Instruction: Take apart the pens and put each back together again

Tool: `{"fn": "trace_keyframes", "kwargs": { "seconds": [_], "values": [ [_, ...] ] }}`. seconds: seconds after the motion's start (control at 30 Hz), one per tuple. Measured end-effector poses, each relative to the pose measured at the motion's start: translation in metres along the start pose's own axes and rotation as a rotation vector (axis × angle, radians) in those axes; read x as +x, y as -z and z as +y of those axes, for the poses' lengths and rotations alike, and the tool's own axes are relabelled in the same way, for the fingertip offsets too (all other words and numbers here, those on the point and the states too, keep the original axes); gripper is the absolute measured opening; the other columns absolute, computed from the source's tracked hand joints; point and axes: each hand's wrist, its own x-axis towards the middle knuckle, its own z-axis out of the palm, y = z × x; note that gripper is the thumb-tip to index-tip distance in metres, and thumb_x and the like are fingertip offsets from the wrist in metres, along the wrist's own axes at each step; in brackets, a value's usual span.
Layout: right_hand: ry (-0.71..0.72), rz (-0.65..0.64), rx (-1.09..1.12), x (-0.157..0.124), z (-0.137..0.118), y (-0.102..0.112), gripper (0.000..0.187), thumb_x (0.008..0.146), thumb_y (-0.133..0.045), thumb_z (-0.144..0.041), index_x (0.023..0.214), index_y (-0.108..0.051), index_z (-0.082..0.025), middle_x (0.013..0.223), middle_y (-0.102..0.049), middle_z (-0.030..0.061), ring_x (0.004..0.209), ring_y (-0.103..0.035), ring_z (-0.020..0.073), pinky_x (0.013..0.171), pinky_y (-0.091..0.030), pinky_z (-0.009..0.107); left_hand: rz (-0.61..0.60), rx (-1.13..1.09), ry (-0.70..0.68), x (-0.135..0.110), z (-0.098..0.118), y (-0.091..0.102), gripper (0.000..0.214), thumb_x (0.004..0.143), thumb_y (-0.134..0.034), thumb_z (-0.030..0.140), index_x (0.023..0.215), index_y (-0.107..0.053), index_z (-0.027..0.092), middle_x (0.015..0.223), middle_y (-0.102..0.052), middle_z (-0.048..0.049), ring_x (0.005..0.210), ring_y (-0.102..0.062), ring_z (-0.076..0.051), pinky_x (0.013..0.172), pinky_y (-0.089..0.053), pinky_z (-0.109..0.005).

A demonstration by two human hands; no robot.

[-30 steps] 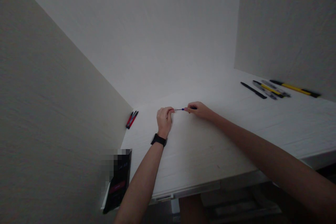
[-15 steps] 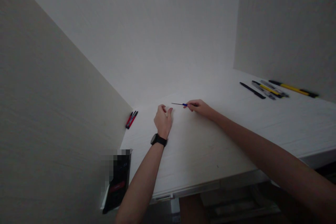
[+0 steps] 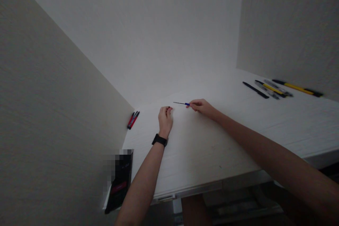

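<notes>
My right hand (image 3: 201, 107) pinches the blue end of a thin pen refill (image 3: 181, 103), whose dark tip points left, just above the white table (image 3: 212, 141). My left hand (image 3: 165, 119), with a black watch on the wrist, rests on the table a little left of the refill's tip. Its fingers are curled over something small and dark that I cannot make out. The two hands are apart, with a short gap between them.
Red and dark pens (image 3: 133, 120) lie at the table's left edge by the wall. Several pens, black, grey and yellow (image 3: 280, 89), lie at the far right. A dark box (image 3: 120, 183) sits at the near left corner. Walls close in left, behind and right.
One second ago both hands held the refill between them. They have since come apart: my right hand lifted the refill up and away, and my left hand curled shut on the table.
</notes>
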Motion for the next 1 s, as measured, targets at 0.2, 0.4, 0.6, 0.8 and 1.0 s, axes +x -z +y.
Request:
{"fn": "trace_keyframes", "kwargs": {
  "seconds": [0.2,0.4,0.6,0.8,1.0],
  "values": [
    [-0.005,-0.006,-0.071,0.000,0.003,-0.003,0.047,0.084,-0.054,-0.054,0.089,-0.075,-0.012,0.056,-0.043,-0.0028,0.056,-0.034,0.0112,0.056,-0.023,0.028,0.226,-0.412,0.088,0.006,0.001,0.006,0.015,0.086,-0.064,0.033,0.083,-0.063,0.018,0.082,-0.064,-0.0026,0.077,-0.062,-0.015,0.074,-0.047,-0.027],
    [0.002,-0.040,-0.126,0.002,0.005,-0.004,0.050,0.080,-0.056,-0.059,0.081,-0.076,-0.013,0.066,-0.059,0.0026,0.062,-0.044,0.0129,0.060,-0.029,0.028,0.322,-0.518,0.209,0.009,-0.002,0.009,0.026,0.078,-0.072,0.041,0.079,-0.061,0.017,0.071,-0.065,-0.0015,0.069,-0.064,-0.014,0.069,-0.047,-0.026],
    [0.006,-0.048,-0.136,0.003,0.006,-0.003,0.048,0.079,-0.057,-0.058,0.082,-0.077,-0.014,0.074,-0.067,0.0058,0.067,-0.051,0.0150,0.063,-0.033,0.029,0.280,-0.520,0.223,0.009,0.001,0.008,0.027,0.077,-0.072,0.041,0.079,-0.063,0.016,0.071,-0.068,-0.0024,0.063,-0.063,-0.013,0.066,-0.047,-0.025],
    [0.001,-0.039,-0.129,0.005,0.007,-0.004,0.045,0.079,-0.058,-0.056,0.080,-0.077,-0.015,0.072,-0.067,0.0054,0.067,-0.052,0.0155,0.063,-0.035,0.029,0.171,-0.515,0.212,0.007,0.006,0.007,0.015,0.075,-0.071,0.030,0.078,-0.064,0.016,0.077,-0.072,-0.0045,0.069,-0.066,-0.014,0.067,-0.050,-0.026],
    [0.015,-0.054,-0.070,0.003,0.003,-0.006,0.037,0.077,-0.064,-0.051,0.082,-0.073,-0.016,0.076,-0.068,0.0052,0.074,-0.057,0.0176,0.069,-0.039,0.030,0.015,-0.440,0.168,0.001,0.013,0.006,0.015,0.073,-0.075,0.027,0.082,-0.070,0.016,0.083,-0.074,-0.0063,0.074,-0.066,-0.015,0.071,-0.049,-0.028]
  ]
}}
